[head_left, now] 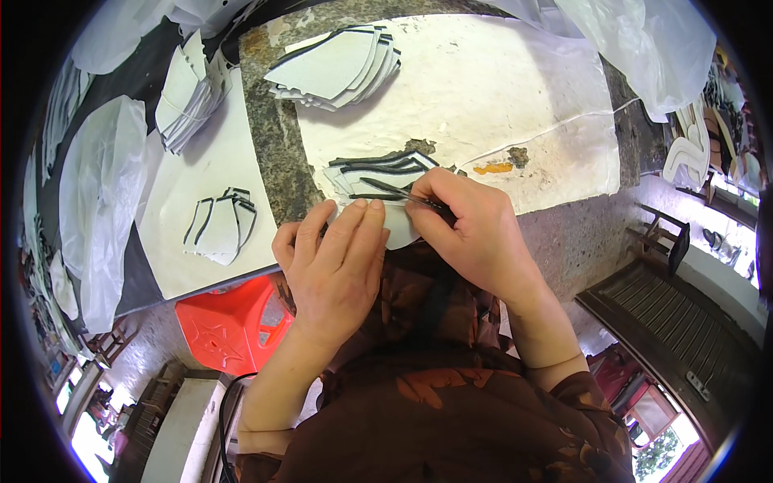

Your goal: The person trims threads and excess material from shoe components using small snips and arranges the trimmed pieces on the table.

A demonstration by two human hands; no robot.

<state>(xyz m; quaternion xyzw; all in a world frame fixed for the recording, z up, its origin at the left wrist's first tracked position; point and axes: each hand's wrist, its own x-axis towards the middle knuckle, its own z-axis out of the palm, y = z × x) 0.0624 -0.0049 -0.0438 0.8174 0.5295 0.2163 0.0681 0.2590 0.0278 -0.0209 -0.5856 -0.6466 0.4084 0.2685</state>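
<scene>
My right hand is closed around a slim, pointed metal tool that looks like tweezers or small snips. Its tip rests over white, curved fabric-like pieces with black edge strips, lying at the near edge of the white sheet. The fingers of my left hand lie stretched out on the near part of these pieces; its thumb is mostly hidden. A plain white rounded piece shows between the two hands, sticking out past the table edge.
A stack of similar white pieces sits farther back on the white sheet. To the left are a tied bundle, a few black-edged pieces and a plastic bag. Below the table edge stands a red stool. A white cord crosses the sheet.
</scene>
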